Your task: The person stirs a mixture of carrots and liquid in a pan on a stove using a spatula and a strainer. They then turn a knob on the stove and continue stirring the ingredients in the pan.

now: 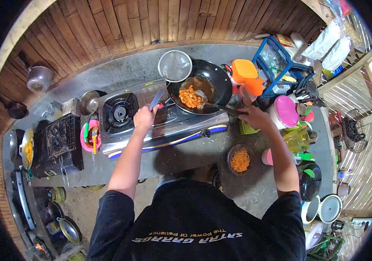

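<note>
Nearest, on the counter: a small bowl [240, 160] of orange bits, just near of the right hand. Clamped the right hand [255, 117] on the handle of a spatula [214, 104], long axis running left and slightly far, blade down among the orange pieces [189, 96] in the wok [212, 74]. Closed the left hand [144, 116] round the blue handle of a strainer [175, 66], handle slanting far and right, mesh at the wok's far-left rim. Held the hands well apart, wok lying far of and between them, left hand the nearer.
</note>
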A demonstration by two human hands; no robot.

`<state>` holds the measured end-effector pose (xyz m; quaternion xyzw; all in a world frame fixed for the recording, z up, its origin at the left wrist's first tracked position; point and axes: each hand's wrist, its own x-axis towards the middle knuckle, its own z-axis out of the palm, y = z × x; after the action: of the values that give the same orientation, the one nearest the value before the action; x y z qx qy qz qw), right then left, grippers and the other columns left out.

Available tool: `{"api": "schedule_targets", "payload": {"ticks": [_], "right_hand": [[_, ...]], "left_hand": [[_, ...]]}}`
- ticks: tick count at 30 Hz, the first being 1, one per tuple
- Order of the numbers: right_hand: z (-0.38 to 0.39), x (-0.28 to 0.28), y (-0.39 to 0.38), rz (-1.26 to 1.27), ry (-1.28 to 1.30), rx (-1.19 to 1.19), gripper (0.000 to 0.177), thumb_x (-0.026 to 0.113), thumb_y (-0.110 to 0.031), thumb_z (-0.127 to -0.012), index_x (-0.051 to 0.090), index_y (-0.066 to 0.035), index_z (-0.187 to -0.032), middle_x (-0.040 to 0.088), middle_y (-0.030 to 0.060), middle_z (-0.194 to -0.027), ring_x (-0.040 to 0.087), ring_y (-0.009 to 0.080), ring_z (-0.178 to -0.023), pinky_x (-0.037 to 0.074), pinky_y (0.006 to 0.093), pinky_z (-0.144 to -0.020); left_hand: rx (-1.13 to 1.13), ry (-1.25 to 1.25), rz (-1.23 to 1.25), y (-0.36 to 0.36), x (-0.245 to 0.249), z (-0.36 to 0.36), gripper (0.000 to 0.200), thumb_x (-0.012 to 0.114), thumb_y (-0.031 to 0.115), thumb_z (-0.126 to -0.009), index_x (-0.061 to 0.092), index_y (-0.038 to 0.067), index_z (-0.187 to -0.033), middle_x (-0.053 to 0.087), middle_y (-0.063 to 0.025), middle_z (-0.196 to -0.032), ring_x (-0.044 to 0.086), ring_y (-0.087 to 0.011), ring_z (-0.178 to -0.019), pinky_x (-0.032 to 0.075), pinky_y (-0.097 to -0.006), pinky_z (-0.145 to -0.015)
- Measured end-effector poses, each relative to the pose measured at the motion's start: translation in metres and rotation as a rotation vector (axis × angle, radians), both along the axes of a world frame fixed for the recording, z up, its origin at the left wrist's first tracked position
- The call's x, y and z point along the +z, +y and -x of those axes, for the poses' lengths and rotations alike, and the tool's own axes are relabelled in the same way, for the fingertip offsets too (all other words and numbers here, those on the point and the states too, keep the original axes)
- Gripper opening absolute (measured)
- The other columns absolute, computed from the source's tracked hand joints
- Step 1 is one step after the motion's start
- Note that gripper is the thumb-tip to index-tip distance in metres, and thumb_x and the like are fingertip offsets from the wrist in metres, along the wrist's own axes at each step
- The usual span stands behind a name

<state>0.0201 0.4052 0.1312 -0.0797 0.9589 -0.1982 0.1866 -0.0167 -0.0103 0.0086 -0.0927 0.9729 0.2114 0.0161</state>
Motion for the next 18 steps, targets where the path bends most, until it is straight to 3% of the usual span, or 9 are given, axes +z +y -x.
{"api": "schedule_targets", "payload": {"ticks": [2, 5, 11, 14, 17, 18], "right_hand": [[0.001, -0.007, -0.009, 0.104, -0.065, -0.131, 0.032, 0.063, -0.02, -0.088, 0.068, -0.006, -0.116, 0.07, 0.0228, -0.089, 0.066, 0.0434, -0.092, 0.052, 0.0507, -0.082], [0.004, -0.023, 0.003, 0.119, 0.121, -0.061, 0.04, 0.065, -0.017, -0.087, 0.062, -0.007, -0.126, 0.069, 0.0228, -0.095, 0.068, 0.0398, -0.09, 0.052, 0.0466, -0.08], [0.008, -0.017, 0.001, -0.051, 0.446, -0.165, 0.042, 0.065, -0.016, -0.087, 0.061, -0.007, -0.127, 0.067, 0.0266, -0.101, 0.063, 0.0446, -0.1, 0.049, 0.05, -0.084], [0.028, -0.043, 0.005, -0.098, 0.428, -0.209, 0.04, 0.063, -0.013, -0.087, 0.061, -0.008, -0.127, 0.067, 0.0262, -0.094, 0.065, 0.0454, -0.092, 0.05, 0.0486, -0.082], [0.059, -0.099, 0.018, -0.031, 0.493, 0.07, 0.037, 0.06, -0.024, -0.087, 0.065, -0.008, -0.12, 0.066, 0.024, -0.11, 0.065, 0.043, -0.097, 0.05, 0.0489, -0.085], [0.057, -0.098, 0.014, 0.053, 0.384, 0.014, 0.038, 0.062, -0.024, -0.087, 0.065, -0.008, -0.12, 0.067, 0.024, -0.108, 0.065, 0.0421, -0.096, 0.05, 0.0477, -0.085]], "left_hand": [[0.002, 0.009, -0.01, 0.0, -0.003, 0.001, 0.055, 0.052, 0.06, -0.092, 0.068, 0.008, -0.101, 0.07, -0.0222, -0.092, 0.068, -0.0407, -0.089, 0.054, -0.051, -0.076], [0.006, 0.011, -0.002, 0.0, -0.002, -0.001, 0.056, 0.052, 0.06, -0.092, 0.068, 0.008, -0.102, 0.07, -0.0222, -0.092, 0.068, -0.0406, -0.089, 0.054, -0.0509, -0.076], [-0.004, 0.007, -0.01, -0.001, -0.004, -0.001, 0.054, 0.052, 0.059, -0.092, 0.068, 0.009, -0.102, 0.07, -0.0222, -0.092, 0.068, -0.0404, -0.089, 0.054, -0.0509, -0.076], [-0.003, 0.015, -0.008, 0.001, -0.002, -0.002, 0.054, 0.053, 0.059, -0.092, 0.069, 0.008, -0.102, 0.07, -0.0221, -0.092, 0.068, -0.0405, -0.089, 0.053, -0.051, -0.076], [0.01, 0.024, -0.005, 0.002, -0.001, -0.005, 0.054, 0.053, 0.059, -0.092, 0.069, 0.008, -0.101, 0.07, -0.0223, -0.092, 0.068, -0.0405, -0.089, 0.054, -0.0508, -0.076], [0.014, 0.026, -0.005, 0.003, -0.001, -0.004, 0.055, 0.053, 0.059, -0.092, 0.069, 0.008, -0.101, 0.07, -0.0224, -0.092, 0.068, -0.0405, -0.089, 0.054, -0.0507, -0.077]]}}
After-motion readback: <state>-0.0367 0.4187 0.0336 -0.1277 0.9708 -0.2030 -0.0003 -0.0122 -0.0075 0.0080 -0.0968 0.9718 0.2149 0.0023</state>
